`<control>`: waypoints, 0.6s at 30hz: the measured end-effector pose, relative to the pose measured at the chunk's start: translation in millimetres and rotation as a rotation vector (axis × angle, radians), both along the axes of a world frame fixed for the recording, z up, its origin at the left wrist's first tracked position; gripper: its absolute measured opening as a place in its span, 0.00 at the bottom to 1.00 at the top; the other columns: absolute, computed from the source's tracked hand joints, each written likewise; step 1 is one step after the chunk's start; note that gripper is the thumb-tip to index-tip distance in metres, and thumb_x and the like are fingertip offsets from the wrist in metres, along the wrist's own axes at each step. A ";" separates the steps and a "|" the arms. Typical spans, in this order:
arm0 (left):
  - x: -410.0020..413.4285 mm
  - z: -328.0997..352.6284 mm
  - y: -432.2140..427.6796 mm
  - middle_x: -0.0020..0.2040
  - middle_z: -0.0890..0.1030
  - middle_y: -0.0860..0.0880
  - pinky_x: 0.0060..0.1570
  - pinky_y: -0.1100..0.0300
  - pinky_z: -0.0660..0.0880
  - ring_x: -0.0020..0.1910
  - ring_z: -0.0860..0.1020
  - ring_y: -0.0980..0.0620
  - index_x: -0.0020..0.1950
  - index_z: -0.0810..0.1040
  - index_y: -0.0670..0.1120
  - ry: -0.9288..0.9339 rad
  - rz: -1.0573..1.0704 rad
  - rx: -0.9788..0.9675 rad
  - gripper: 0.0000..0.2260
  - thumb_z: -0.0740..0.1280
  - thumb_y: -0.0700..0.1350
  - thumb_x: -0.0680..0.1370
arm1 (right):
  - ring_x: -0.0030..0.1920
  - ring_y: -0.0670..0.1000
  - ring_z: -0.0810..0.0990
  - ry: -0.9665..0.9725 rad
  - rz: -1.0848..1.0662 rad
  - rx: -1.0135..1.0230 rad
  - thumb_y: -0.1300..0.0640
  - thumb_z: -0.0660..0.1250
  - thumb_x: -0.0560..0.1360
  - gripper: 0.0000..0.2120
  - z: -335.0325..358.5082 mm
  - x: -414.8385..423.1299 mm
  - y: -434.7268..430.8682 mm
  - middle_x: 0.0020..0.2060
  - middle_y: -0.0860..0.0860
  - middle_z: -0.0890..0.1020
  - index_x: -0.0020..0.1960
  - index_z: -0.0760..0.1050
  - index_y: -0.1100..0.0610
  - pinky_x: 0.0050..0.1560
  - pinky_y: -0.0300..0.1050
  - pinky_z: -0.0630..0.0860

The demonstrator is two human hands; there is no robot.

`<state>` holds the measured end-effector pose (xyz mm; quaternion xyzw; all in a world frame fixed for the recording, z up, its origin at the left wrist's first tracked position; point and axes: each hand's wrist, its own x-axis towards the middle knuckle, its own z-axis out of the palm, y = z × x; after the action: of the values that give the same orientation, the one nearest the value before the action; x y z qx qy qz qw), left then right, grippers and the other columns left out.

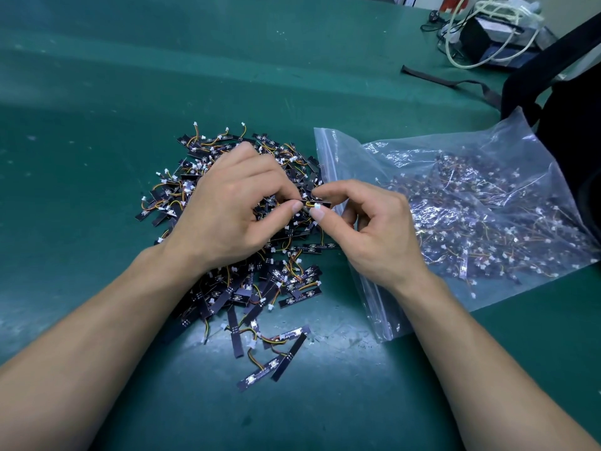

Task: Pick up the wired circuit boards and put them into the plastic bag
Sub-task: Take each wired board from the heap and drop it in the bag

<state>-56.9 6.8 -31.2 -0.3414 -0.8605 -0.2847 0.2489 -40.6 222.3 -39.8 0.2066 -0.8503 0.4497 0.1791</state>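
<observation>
A pile of small black wired circuit boards (240, 288) with orange-yellow wires and white plugs lies on the green mat. My left hand (227, 209) hovers over the pile's middle and pinches one end of a single wired board (317, 205). My right hand (370, 226) pinches the same board's other end, at its white plug, between thumb and forefinger. A clear zip plastic bag (471, 203) lies to the right, its mouth facing the pile, with many boards inside it. My right forearm lies across the bag's near corner.
The green mat (97, 141) covers the whole table. A few stray boards (270, 353) lie nearest me. A black bag (572, 131) with a strap (448, 81) sits at the right edge, and a dark box with white cables (494, 34) stands far right.
</observation>
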 end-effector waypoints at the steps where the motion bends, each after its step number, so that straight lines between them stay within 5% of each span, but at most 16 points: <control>1: 0.1 -0.2 0.2 0.44 0.82 0.48 0.45 0.48 0.70 0.42 0.73 0.43 0.46 0.84 0.43 0.000 -0.001 -0.001 0.06 0.71 0.45 0.79 | 0.29 0.49 0.74 0.004 0.006 0.002 0.54 0.74 0.75 0.06 0.4 0.2 -0.2 0.37 0.44 0.83 0.50 0.84 0.54 0.33 0.30 0.66; 10: 0.5 0.0 0.5 0.46 0.82 0.49 0.48 0.49 0.71 0.44 0.75 0.44 0.48 0.84 0.44 -0.028 -0.023 0.012 0.07 0.72 0.47 0.79 | 0.32 0.39 0.75 0.061 0.031 0.051 0.61 0.73 0.77 0.04 2.2 -1.8 1.5 0.32 0.44 0.81 0.44 0.83 0.57 0.35 0.32 0.69; 18: 0.5 0.3 0.5 0.43 0.82 0.47 0.45 0.47 0.71 0.41 0.75 0.41 0.45 0.84 0.42 0.011 -0.021 0.019 0.07 0.71 0.44 0.80 | 0.29 0.49 0.75 0.012 0.013 -0.002 0.55 0.75 0.75 0.04 1.9 0.8 -0.7 0.36 0.46 0.83 0.48 0.84 0.54 0.33 0.30 0.66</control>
<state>-56.4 7.3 -30.9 -0.3498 -0.8527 -0.2937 0.2536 -39.8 221.6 -37.9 0.2145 -0.8474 0.4505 0.1814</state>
